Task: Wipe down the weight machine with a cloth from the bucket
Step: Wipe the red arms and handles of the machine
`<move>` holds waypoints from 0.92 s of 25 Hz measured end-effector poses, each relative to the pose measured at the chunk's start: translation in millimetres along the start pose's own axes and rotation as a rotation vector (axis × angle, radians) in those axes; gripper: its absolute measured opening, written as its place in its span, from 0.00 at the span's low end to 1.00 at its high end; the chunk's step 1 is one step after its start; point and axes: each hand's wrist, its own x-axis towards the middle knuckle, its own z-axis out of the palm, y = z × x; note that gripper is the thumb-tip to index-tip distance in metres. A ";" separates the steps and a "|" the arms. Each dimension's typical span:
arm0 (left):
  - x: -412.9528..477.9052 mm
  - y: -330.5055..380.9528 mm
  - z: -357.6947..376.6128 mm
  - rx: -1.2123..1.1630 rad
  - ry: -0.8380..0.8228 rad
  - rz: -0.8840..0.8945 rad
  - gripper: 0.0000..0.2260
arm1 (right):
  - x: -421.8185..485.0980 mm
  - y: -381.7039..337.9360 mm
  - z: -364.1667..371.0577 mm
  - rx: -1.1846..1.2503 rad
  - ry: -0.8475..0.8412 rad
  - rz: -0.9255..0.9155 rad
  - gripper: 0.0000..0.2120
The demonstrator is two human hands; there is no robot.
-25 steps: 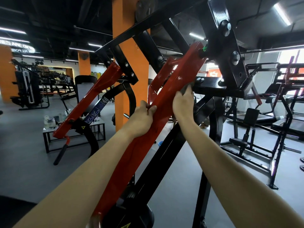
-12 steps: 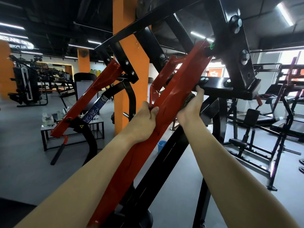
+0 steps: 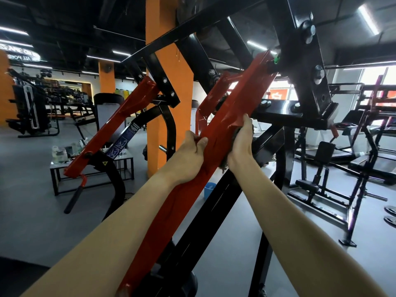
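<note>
— So, who holds what?
— Left hand curls round the left edge of the red arm, steadying it. Right hand clamps the bunched cloth on the right edge, fingers mostly hidden.
— Risk?
— I'd judge the arm could swing if the left grip slackens, or the cloth slip free.
— Its lie?
— Long axis climbs from near left to the far-right frame. Bucket sits on the floor beyond.
</note>
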 end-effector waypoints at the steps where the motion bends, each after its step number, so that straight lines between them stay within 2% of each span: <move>1: -0.5 -0.1 0.7 0.001 0.009 -0.003 0.14 | -2.5 7.0 0.8 -0.087 0.029 -0.018 0.31; 3: -0.9 -0.5 2.3 -0.009 0.024 -0.006 0.14 | -18.1 29.1 -4.0 -0.222 0.080 -0.061 0.31; 7: -0.5 -1.3 2.0 -0.017 0.010 0.003 0.15 | -41.7 32.2 -10.6 -0.448 0.048 -0.212 0.24; 10: -3.6 2.6 0.0 -0.021 0.001 -0.008 0.16 | -38.2 5.9 -8.1 -0.557 0.129 -0.302 0.23; 13: -8.4 5.2 1.6 -0.033 0.015 -0.022 0.16 | -62.3 13.8 -11.4 -0.694 0.164 -0.342 0.25; 18: -8.4 5.8 -0.3 -0.061 0.010 -0.052 0.15 | -67.6 41.7 -36.6 -1.198 0.061 -0.702 0.22; 20: -8.5 5.8 -1.5 -0.062 -0.002 -0.061 0.16 | -52.2 21.8 -34.3 -1.266 0.041 -0.827 0.20; 23: -8.3 1.6 -1.3 -0.048 -0.004 -0.057 0.17 | -35.4 4.2 -30.1 -1.231 0.066 -0.893 0.16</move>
